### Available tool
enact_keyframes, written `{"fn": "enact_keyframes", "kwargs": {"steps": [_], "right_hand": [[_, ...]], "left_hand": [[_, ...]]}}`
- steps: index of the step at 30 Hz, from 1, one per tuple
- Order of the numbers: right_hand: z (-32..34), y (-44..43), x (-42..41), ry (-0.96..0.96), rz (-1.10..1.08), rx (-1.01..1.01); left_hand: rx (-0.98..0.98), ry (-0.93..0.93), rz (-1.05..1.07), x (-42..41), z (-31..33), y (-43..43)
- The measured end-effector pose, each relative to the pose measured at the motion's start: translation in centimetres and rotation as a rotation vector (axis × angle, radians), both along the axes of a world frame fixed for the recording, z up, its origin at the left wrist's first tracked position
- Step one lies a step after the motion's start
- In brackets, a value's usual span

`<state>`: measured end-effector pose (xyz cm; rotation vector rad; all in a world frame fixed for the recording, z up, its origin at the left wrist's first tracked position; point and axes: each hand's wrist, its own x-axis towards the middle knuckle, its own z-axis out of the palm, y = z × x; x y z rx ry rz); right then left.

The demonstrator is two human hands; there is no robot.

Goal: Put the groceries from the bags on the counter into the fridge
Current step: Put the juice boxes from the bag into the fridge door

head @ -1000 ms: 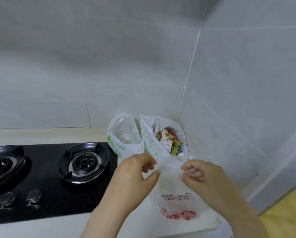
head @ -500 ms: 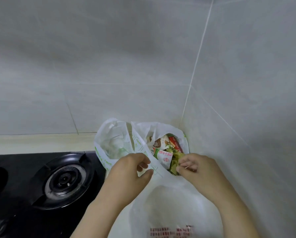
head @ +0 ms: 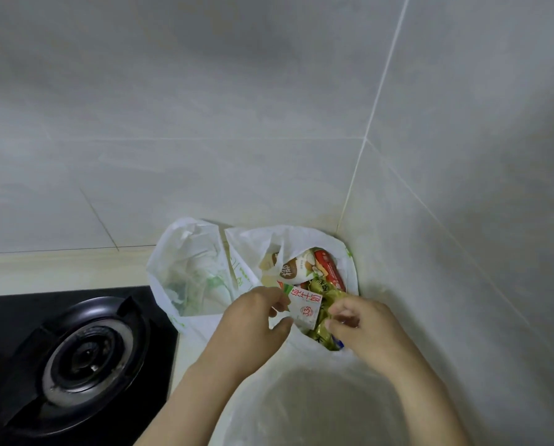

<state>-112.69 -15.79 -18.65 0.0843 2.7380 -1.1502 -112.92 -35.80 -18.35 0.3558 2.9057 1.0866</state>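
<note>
Early stage: both hands point(head: 304, 320) pinch corner bag point(head: 349, 249) rim wide; groceries point(head: 314, 278) inside, none fridged yet.

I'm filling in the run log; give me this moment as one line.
phase: unpacking | left hand: pinching milk carton | right hand: at open bag mouth | fridge: unseen

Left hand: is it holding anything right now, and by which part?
Yes. The left hand pinches a small white milk carton by its lower left corner, thumb below. The right hand's grip cannot be told.
</note>
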Motion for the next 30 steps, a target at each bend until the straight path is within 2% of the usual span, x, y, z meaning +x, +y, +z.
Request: {"fn": "enact_keyframes", "kwargs": {"steps": [6, 11, 16, 22, 30], "right_hand": [[-2.4, -0.1, -3.1, -0.053, -0.012, 0.067], [-5.1, -1.5, -5.7, -0.081, -0.003, 0.163], [-6.9, -3.0, -7.2, -0.114, 0.052, 0.21], [-9.4, -3.6, -8.5, -0.132, 0.071, 0.195], [-11.2, -3.0, -8.7, -0.068, 0.073, 0.224]], "left_hand": [[-0.102, -0.002, -0.037, -4.6, -2.9, -0.2], [-0.3, -0.196, 0.045, -6.4, -6.4, -1.7], [-0.385, -0.361, 0.116, -5.8, -9.0, -3.0], [-0.35, -0.346, 0.197, -5.7, -9.3, -3.5], [-0.32, -0.216, 0.184, -5.6, -8.5, -3.0]]}}
